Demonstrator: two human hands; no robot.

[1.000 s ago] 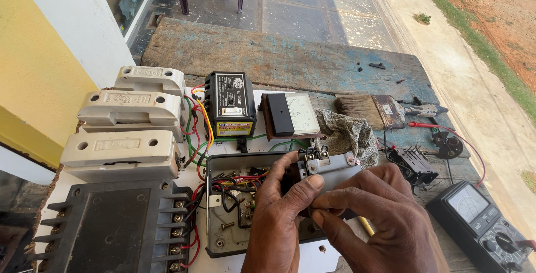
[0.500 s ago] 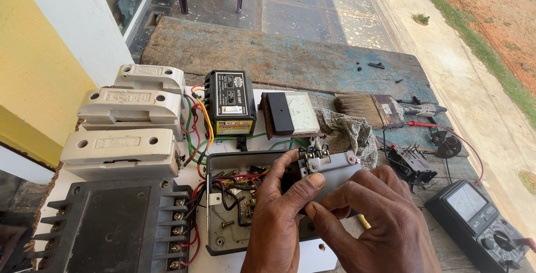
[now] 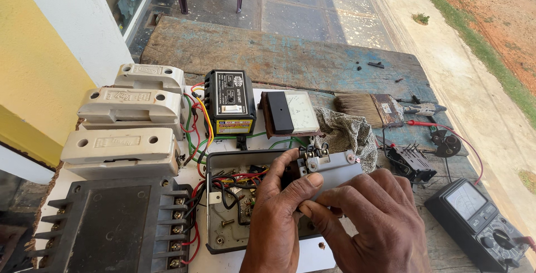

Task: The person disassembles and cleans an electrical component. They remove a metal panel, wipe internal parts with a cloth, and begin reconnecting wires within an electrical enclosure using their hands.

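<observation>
At the far left of the board I see three cream fuse carriers [image 3: 125,121] stacked in a row, and below them a dark grey terminal block [image 3: 111,228] with a line of screws down its right edge. Just right of those, a black relay unit [image 3: 228,105] stands upright with red, yellow and green wires [image 3: 198,122] running off its left side. Below it lies the open grey metal box [image 3: 215,195], full of red and black wiring. My left hand [image 3: 276,223] comes up over that box, thumb and fingers closed on the left end of a grey switch component [image 3: 329,169] with small terminals on top. My right hand [image 3: 371,225] pinches the same part from below and the right, fingers curled tight around it, so both hands hold it just above the box's right side. Behind it sit a panel meter [image 3: 293,112] and a crumpled rag [image 3: 349,133]. Further right lie a paintbrush [image 3: 368,109], a black finned part [image 3: 412,161], and at the near right corner an analogue multimeter [image 3: 477,217] with its red lead [image 3: 446,133].
</observation>
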